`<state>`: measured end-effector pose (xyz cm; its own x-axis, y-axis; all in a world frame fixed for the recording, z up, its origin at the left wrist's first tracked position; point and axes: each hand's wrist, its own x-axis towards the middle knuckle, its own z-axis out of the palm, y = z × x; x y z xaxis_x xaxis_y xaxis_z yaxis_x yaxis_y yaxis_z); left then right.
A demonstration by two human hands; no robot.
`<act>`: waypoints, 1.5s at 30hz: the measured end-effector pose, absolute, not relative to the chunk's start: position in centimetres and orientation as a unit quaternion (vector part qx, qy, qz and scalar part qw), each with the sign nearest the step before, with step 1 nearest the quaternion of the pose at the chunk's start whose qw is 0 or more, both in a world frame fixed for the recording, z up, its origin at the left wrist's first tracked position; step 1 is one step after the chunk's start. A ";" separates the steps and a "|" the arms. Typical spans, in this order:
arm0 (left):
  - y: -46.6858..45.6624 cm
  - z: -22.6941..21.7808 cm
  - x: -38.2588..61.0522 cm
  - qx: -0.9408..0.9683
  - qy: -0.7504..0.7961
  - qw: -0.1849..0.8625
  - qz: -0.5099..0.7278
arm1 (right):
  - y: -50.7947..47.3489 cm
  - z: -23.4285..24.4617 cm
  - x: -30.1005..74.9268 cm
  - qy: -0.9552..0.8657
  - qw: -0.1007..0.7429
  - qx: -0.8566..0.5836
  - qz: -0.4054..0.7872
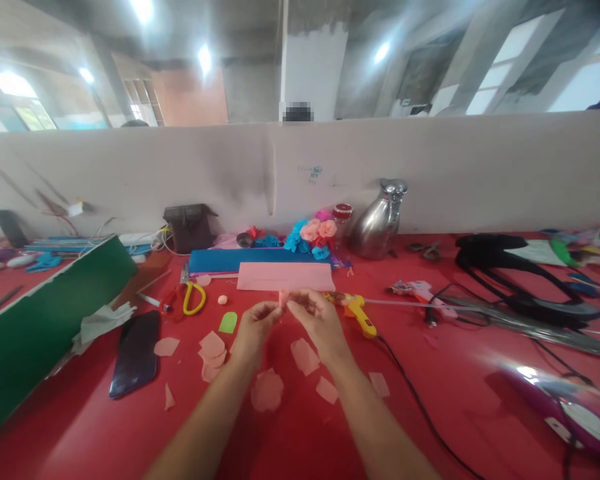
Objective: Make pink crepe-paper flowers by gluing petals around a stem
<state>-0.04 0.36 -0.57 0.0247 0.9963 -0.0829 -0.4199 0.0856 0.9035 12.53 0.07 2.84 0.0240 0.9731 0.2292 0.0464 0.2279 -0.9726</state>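
Nearest, on the red bench (295,447) – smooth, faintly glossy – a scalloped paper round (267,391), thin, matt, apparently layered; about it lie loose petal pieces (305,357), flat, some curved at one end, others nearly square; a small pile of petals (213,353) overlaps to the left, a dark phone (136,353) beyond it, hard and slick; at far right a glossy purple appliance (555,407), rounded, kind uncertain. Then the hands, just above the bench: left hand (255,325) pinching a small salmon paper piece (283,297) from one side, right hand (321,321) gripping it with fingertips from the other; the piece stands roughly upright between them, narrow, seemingly curled, its lower end hidden by fingers; I judge it nearly weightless, soft, dry rather than slippery, easily creased or torn; best held low at the gathered end, with light fingertips, sparing the thin upper edge. Left of the hands, a flat green piece (228,323) with a rounded top, and scissors (195,299) with yellow loop handles; right, a yellow glue gun (363,317), hard plastic, cord trailing. Farther, a pink paper strip (285,277), crisp and straight-edged; a blue roll (225,260); ruffled paper flowers (319,231), salmon and blue; a polished steel flask (379,223); last, a pale scuffed partition (205,167).
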 end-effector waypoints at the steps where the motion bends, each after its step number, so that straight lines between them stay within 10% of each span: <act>1: 0.3 -0.5 0.0 0.363 0.409 0.609 0.574 | 0.0 2.9 12.5 -0.563 0.551 -0.465 0.404; 15: 0.1 -0.7 0.1 0.409 0.430 0.559 0.579 | -1.1 3.2 12.0 -0.623 0.540 -0.502 0.259; 27: 0.1 -0.5 0.1 0.432 0.415 0.567 0.566 | -0.2 3.5 12.3 -0.512 0.570 -0.454 0.455; 45: 0.3 -0.9 -0.2 0.438 0.432 0.550 0.564 | -0.3 3.6 12.4 -0.545 0.559 -0.486 0.392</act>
<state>-0.19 0.28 -0.87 -0.0109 0.9998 0.0189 -0.2418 -0.0210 0.9701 12.39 -0.32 3.57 0.0980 0.9685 0.2289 0.0922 0.2202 -0.9711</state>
